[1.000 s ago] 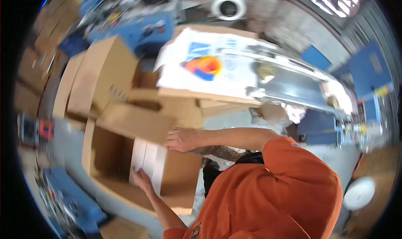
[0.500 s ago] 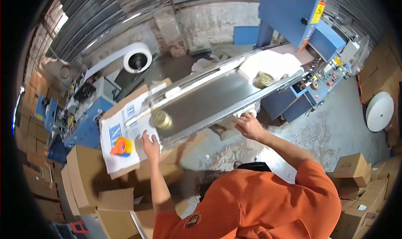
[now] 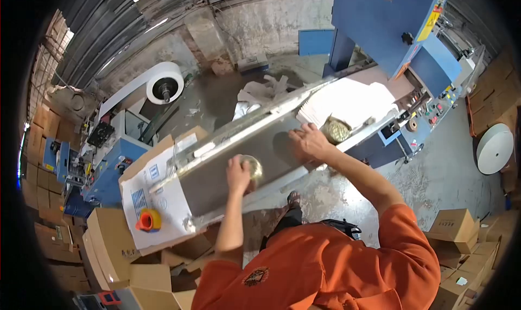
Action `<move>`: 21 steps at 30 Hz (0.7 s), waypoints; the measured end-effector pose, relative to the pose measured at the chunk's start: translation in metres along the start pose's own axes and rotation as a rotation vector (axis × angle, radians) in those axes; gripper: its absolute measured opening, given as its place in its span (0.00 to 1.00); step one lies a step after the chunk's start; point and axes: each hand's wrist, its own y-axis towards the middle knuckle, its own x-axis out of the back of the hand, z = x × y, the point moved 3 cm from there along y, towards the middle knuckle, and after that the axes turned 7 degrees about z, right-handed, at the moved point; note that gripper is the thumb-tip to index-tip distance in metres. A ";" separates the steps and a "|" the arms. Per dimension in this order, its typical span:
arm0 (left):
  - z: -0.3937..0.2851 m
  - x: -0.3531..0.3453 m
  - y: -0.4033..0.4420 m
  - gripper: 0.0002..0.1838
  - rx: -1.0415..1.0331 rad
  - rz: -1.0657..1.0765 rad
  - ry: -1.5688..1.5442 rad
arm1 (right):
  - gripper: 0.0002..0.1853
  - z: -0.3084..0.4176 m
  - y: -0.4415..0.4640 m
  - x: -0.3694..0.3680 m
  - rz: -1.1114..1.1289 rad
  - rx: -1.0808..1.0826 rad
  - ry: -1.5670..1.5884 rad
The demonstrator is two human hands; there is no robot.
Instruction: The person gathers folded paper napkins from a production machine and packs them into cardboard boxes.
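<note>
Over the grey conveyor bed [image 3: 217, 188], my left hand [image 3: 237, 175] is closed around the side of a round, gold-coloured weight [image 3: 253, 171]. My right hand [image 3: 310, 143] is farther right on the bed, fingers bent, close to the near end of a row of white sheets or napkins [image 3: 347, 101]. What lies under its fingers, if anything, is hidden. A second gold-coloured weight [image 3: 337, 129] sits against the white stack, just right of my right hand.
A printed white sheet [image 3: 163, 201] with an orange and yellow tape roll [image 3: 147, 220] lies left of the conveyor. Open cardboard boxes [image 3: 111, 245] stand below it. A blue machine [image 3: 374, 27] rises at the back right, and a white paper roll [image 3: 165, 83] hangs at the back left.
The view has turned from the open box to the conveyor. Both hands have moved onto the bed; my left hand has taken hold of the left weight, which has shifted right.
</note>
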 end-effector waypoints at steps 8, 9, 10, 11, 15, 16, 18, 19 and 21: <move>-0.075 -0.059 0.054 0.17 0.003 0.165 -0.070 | 0.28 -0.068 0.024 0.015 0.437 -0.028 -0.270; -0.083 -0.070 0.062 0.17 -0.021 0.164 -0.087 | 0.27 -0.079 0.021 0.004 0.439 -0.131 -0.251; -0.093 -0.081 0.073 0.17 -0.050 0.162 -0.102 | 0.27 -0.088 0.017 0.000 0.451 -0.140 -0.252; -0.107 -0.089 0.084 0.18 -0.048 0.204 -0.123 | 0.27 -0.096 0.012 0.001 0.345 -0.190 -0.146; -0.147 -0.135 0.127 0.19 -0.151 0.174 -0.195 | 0.27 -0.111 -0.013 0.005 0.214 -0.320 0.077; -0.156 -0.148 0.137 0.19 -0.182 0.158 -0.228 | 0.28 -0.112 -0.018 0.010 0.208 -0.345 0.167; -0.181 -0.165 0.151 0.20 -0.164 0.159 -0.226 | 0.29 -0.119 -0.037 0.020 0.113 -0.345 0.225; -0.187 -0.176 0.156 0.21 -0.166 0.165 -0.261 | 0.29 -0.123 -0.048 0.030 0.078 -0.344 0.254; -0.191 -0.192 0.159 0.21 -0.182 0.175 -0.343 | 0.28 -0.138 -0.078 0.043 0.015 -0.395 0.309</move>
